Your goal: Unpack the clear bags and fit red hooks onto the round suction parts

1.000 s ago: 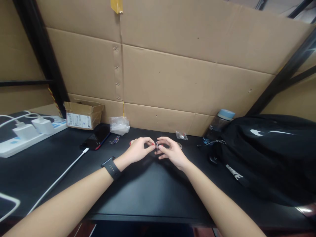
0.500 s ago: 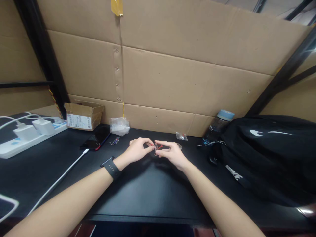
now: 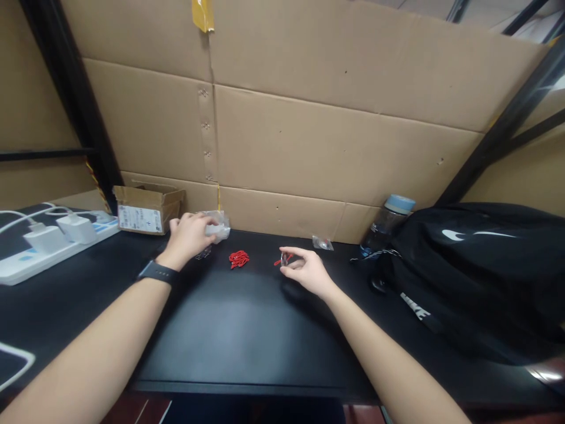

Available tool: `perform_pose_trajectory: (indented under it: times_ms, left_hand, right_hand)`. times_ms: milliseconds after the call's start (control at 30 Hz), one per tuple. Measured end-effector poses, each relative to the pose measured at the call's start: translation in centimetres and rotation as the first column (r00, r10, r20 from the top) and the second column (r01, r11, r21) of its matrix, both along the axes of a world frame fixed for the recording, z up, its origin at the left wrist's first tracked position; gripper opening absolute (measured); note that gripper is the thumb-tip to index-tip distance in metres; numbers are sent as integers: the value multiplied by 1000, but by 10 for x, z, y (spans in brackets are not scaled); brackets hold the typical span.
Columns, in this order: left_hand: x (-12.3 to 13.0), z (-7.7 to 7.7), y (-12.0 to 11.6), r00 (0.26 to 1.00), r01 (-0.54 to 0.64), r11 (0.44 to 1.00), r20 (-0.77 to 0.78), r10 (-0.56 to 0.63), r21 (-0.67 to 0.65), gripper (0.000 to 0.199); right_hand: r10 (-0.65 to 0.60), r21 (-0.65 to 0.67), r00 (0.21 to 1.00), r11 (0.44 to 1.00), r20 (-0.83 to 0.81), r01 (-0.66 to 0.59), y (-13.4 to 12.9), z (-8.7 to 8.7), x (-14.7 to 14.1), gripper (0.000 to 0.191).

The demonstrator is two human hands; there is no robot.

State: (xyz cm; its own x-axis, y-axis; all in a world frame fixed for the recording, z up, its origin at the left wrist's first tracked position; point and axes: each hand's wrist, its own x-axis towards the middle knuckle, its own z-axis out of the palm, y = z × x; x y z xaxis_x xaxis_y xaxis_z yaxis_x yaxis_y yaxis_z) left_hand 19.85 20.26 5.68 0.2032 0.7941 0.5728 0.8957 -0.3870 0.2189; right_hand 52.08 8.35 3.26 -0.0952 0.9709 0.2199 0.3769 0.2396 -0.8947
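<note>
My left hand [image 3: 188, 238], a dark watch on its wrist, is at the clear plastic bag [image 3: 222, 228] by the cardboard wall, its fingers curled over the bag's near side. Below the fingers, a small tangle of metal pieces [image 3: 203, 253] partly shows. My right hand [image 3: 306, 271] pinches a small clear disc [image 3: 283, 259] between thumb and fingers, just above the table. A thin red cord [image 3: 277, 262] is looped through the disc. Between the hands, a pile of red cords [image 3: 239, 259] lies on the black table [image 3: 247, 330].
On the left are a white power strip [image 3: 57, 250] with plugged-in chargers and an open cardboard box [image 3: 148, 209]. A small clear packet [image 3: 322, 242] lies near the back wall. To the right are a bottle [image 3: 388, 224] with a blue lid and a black backpack [image 3: 485, 277].
My left hand has left the disc and moved left to the plastic bag, uncovering the red cords and covering the phone. My right hand stays nearly in place, holding the disc.
</note>
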Motion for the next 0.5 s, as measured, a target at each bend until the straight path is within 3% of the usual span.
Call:
perform_pose_trajectory:
  times_ms: [133,233,367,433,500]
  left_hand:
    - [-33,-3,16,998,-29,996,-60,24,-80,23]
    - [-36,1,16,999,-45,998,-10,44,-33,22]
    - [-12,10,1,992,-38,982,126,15,187,17]
    - [10,12,-12,979,59,967,176,-104,248,12]
    - [37,9,-28,944,252,942,157,-289,221,9]
  right_hand:
    - [-56,87,981,995,184,41,2,-1,9,48]
    - [-98,158,959,986,265,57,3,0,14,47]
    - [-126,261,947,964,294,48,5,5,20,56]
    - [-161,294,941,953,298,70,6,8,23,62]
    - [-209,324,922,941,326,98,6,12,27,59]
